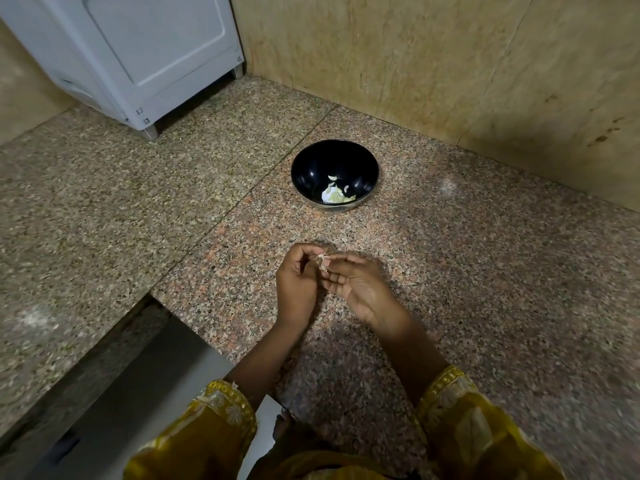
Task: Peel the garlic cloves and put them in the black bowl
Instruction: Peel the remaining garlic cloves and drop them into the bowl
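The left hand (298, 282) is pinching 1 garlic clove (321, 262) in curled fingers, steadying it for the right hand (360, 285), whose nearly straight fingers are working its skin, grip too blurred to tell. The black bowl (310, 168) is waiting beyond, already holding peeled cloves (334, 196).

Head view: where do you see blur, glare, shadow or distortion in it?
In the head view, the right hand is motion-blurred, while the left hand holding the garlic clove is sharper; small glare spots sit on the inner wall of the black bowl; a soft shadow falls on the granite counter beside the hands; wide-angle distortion tilts the white appliance.
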